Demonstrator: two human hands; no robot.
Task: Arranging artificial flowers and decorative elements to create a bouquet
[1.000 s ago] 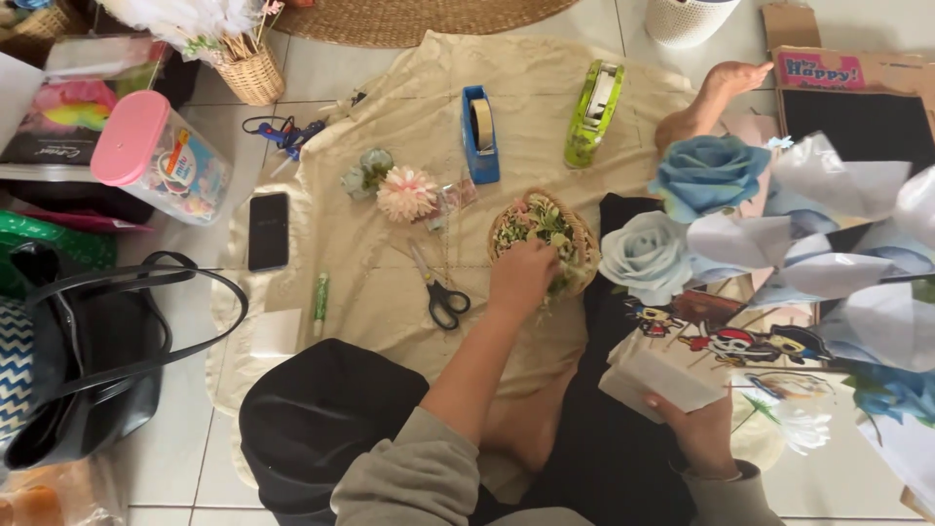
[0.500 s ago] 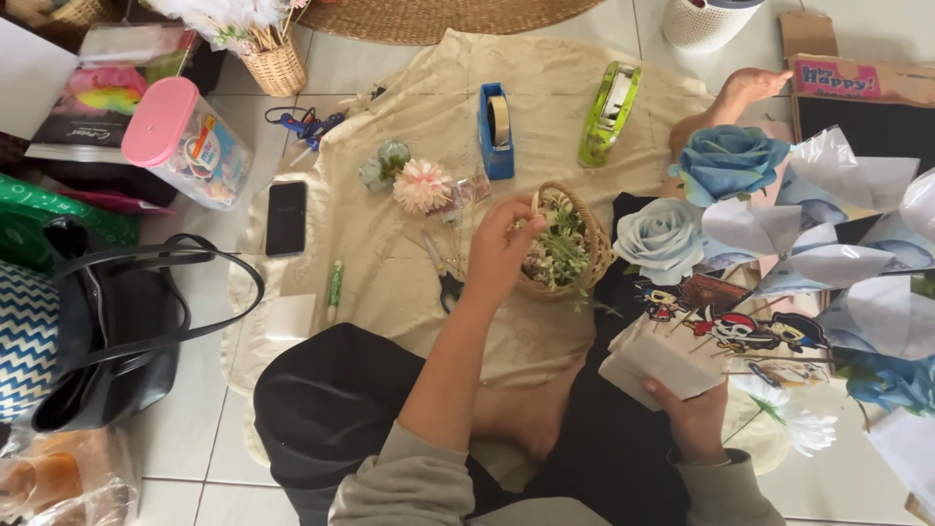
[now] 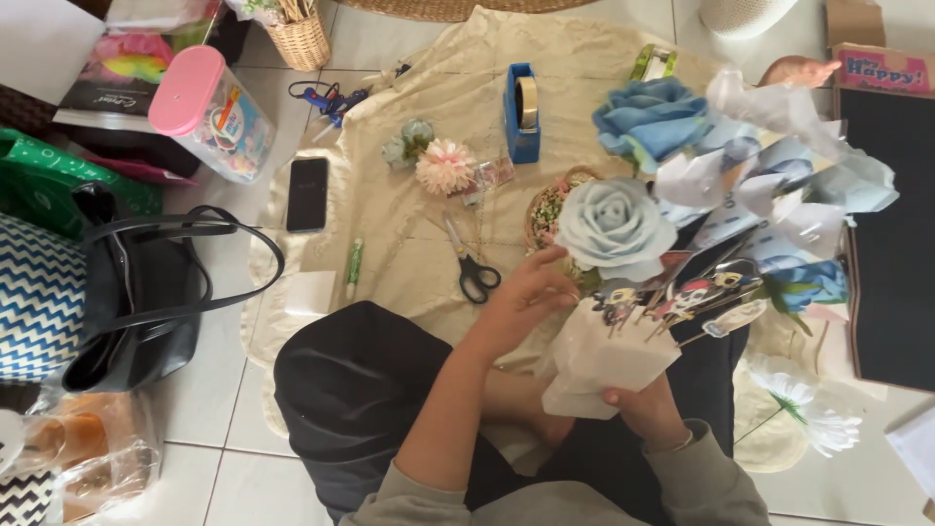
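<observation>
Now the white foam block (image 3: 606, 358) bristles with blue paper roses (image 3: 616, 227).

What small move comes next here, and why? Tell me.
Probably press the stem under the pale rose down into the foam block. The left hand pinches right below that bloom, and the right hand steadies the block from beneath, with picks already stuck in.

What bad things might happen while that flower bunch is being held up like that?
The paper-flower bouquet looks top-heavy; only the right hand supports its white base, so it might tip. The left hand reaches among the picks, which might poke fingers. Scissors lie near the knee.
</observation>
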